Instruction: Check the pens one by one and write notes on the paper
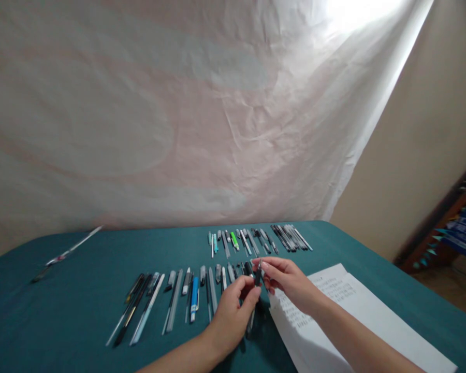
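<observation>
Between the thumb and fingers of my left hand (233, 315) is a dark pen (258, 276), held upright with its slim tip pointing up. My right hand (291, 282) has its thumb and forefinger closed at the pen's top end. Below and behind my left hand, a row of taken-apart pens lies on the cloth, with caps, clear barrels and refills; my left hand hides part of it. Just left of my left hand in this row is a blue pen (194, 299). Under my right forearm lie written paper sheets (345, 298).
A dark green cloth (73, 300) covers the table. Toward the back is another row of pen parts, with a bright green piece (234, 241) and a bundle of black pens (291, 238). A long thin white strip (75, 244) lies far left. A pale sheet (202, 129) hangs behind.
</observation>
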A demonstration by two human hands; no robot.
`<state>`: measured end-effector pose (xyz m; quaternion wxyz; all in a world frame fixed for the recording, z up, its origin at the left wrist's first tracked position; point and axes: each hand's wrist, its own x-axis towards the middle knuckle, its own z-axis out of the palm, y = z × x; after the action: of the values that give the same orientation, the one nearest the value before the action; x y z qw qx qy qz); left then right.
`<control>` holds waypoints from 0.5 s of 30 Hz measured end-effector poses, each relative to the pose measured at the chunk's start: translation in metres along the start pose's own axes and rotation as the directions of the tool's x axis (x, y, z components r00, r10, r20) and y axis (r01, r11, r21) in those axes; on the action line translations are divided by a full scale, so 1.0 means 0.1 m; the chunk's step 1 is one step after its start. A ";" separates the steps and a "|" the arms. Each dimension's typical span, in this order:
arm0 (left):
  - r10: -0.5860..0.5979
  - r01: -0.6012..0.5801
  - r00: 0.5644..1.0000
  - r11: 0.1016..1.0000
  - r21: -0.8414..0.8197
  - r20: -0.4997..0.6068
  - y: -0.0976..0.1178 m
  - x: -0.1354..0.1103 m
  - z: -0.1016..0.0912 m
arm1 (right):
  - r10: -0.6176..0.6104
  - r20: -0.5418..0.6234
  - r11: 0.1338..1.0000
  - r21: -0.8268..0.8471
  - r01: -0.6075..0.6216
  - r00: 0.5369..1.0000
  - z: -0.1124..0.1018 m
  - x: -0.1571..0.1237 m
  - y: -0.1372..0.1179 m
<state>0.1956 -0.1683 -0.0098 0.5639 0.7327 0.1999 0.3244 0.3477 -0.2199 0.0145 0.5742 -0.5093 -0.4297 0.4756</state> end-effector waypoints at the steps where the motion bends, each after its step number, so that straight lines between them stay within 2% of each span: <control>1: 0.008 -0.008 1.000 1.000 0.016 0.013 -0.01 0.00 0.00 | -0.004 0.000 1.000 0.005 0.004 1.000 0.00 0.00 0.00; 5: 0.017 -0.020 0.999 0.998 0.067 0.030 -0.05 0.00 0.00 | -0.020 -0.009 1.000 -0.010 0.020 1.000 0.01 -0.01 -0.02; 11: 0.008 -0.009 1.000 0.996 0.091 0.008 -0.06 -0.01 0.00 | -0.078 -0.043 0.988 -0.138 0.072 0.996 0.03 -0.02 -0.04; 13: 0.002 -0.003 1.000 0.997 0.071 0.004 -0.06 0.00 0.00 | -0.103 -0.059 0.974 -0.209 0.088 0.993 0.03 -0.02 -0.02; 15: -0.006 0.007 1.000 0.999 0.035 -0.013 -0.07 0.00 0.00 | -0.185 -0.093 0.929 -0.340 0.144 0.978 0.01 -0.02 0.02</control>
<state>0.1963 -0.1659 -0.0167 0.5506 0.7397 0.2117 0.3237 0.3457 -0.2218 0.0125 0.5437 -0.5893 -0.5084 0.3141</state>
